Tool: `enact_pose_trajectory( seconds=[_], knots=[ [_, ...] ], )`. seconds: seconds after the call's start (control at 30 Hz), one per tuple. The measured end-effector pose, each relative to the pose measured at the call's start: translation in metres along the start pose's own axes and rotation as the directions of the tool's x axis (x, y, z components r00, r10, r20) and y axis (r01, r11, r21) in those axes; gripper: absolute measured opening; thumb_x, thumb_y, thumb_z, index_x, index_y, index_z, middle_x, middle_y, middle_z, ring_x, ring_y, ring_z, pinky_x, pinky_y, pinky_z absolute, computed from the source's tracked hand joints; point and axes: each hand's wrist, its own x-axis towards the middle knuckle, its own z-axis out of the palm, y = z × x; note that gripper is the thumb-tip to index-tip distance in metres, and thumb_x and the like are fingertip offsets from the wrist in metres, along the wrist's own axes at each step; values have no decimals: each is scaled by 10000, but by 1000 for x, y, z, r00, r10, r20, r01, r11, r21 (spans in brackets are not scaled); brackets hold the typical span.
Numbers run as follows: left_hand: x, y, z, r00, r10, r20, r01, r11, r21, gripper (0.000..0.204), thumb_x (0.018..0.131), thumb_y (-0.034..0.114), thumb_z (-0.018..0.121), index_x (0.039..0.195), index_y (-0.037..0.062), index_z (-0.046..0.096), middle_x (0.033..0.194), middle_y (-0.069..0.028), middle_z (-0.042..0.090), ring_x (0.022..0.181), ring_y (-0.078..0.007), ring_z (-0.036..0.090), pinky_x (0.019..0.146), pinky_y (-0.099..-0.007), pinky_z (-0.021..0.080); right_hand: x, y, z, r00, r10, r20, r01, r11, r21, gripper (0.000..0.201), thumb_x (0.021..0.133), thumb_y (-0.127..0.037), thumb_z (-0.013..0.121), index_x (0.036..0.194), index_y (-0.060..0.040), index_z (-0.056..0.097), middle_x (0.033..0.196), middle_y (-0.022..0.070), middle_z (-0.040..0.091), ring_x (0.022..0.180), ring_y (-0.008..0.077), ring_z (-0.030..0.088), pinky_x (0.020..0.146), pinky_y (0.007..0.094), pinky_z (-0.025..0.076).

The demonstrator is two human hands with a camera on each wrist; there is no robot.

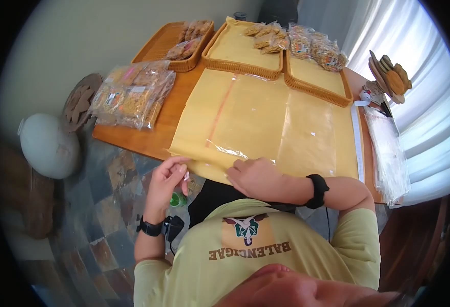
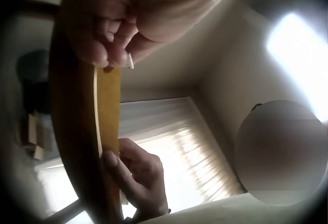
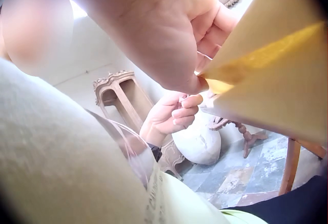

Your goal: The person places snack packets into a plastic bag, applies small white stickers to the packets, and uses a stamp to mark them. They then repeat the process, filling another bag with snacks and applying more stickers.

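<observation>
Yellow paper (image 1: 266,123) covers much of the wooden table, with clear plastic lying on it. At its near left corner is my left hand (image 1: 168,179), pinching a small white piece (image 1: 186,175) between thumb and finger. The white piece (image 2: 130,61) also shows at the fingertips in the left wrist view. My right hand (image 1: 258,178) is at the paper's near edge; in the right wrist view the thumb and fingers of this hand (image 3: 169,34) pinch the folded edge of the yellow paper (image 3: 271,75).
Packaged snacks (image 1: 133,94) lie at the table's left. Three wicker trays, including the left one (image 1: 153,51), stand along the back, with snack packs. A white measuring strip (image 1: 357,138) and clear bags (image 1: 387,153) lie at the right. A white vase (image 1: 50,146) stands left.
</observation>
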Motion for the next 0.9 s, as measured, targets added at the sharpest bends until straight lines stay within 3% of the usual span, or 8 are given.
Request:
enact_pose_trajectory(
  seconds=[0.1,0.17,0.47,0.53,0.67,0.77,0.83,0.9],
  knots=[
    [6,19,-3,998,-8,57,7,1000,4,197,888,81,492,1067,2,511,710,-33,560,520,-79,534,481,-188,429,5,14,-17,999,22,34,-28,981,191,139,807,-159,534,753,-34,510,624,87,495,546,248,547,468,345,435],
    [14,30,0,996,-12,86,-3,984,176,196,882,65,491,1071,12,495,723,-28,572,558,-69,540,496,-188,433,8,22,-31,994,98,-56,-81,965,248,122,812,-146,529,750,-41,531,649,98,525,549,283,536,494,369,440],
    [55,33,20,973,-111,203,14,903,429,144,803,3,563,920,17,481,736,-42,627,604,-73,569,522,-203,440,15,42,-41,951,301,-70,-243,867,435,51,783,-79,564,796,-39,592,733,109,598,630,299,571,544,333,467],
    [61,28,20,966,2,257,-144,830,538,121,790,13,582,870,5,492,691,-47,626,578,-86,572,520,-223,440,16,44,-38,948,308,-76,-248,870,426,51,782,-82,568,794,-39,594,732,109,599,627,297,573,541,329,468],
    [63,32,21,973,-45,228,-101,801,590,75,790,-21,584,839,-15,528,712,-49,625,609,-78,585,547,-214,466,15,45,-36,947,299,-115,-230,886,403,58,771,-80,586,809,-39,599,742,100,609,619,283,585,531,319,472],
    [61,27,19,974,33,224,-173,747,642,49,781,-16,593,813,-17,557,713,-37,632,608,-83,589,548,-223,464,15,46,-40,936,291,-200,-197,900,389,47,779,-117,559,785,-70,561,695,76,570,605,272,568,509,348,449],
    [58,17,23,913,250,323,-407,621,670,60,763,7,616,810,-7,581,725,-57,636,602,-131,606,553,-244,465,16,47,-46,935,295,-199,-211,910,357,43,779,-112,559,790,-70,559,690,74,565,599,269,566,503,344,445],
    [56,17,26,901,275,335,-433,560,706,75,745,14,627,807,3,586,728,-72,626,614,-174,604,560,-261,466,16,48,-47,931,303,-201,-229,918,324,40,779,-107,559,794,-70,557,685,72,560,593,266,565,496,340,442]
  ],
)
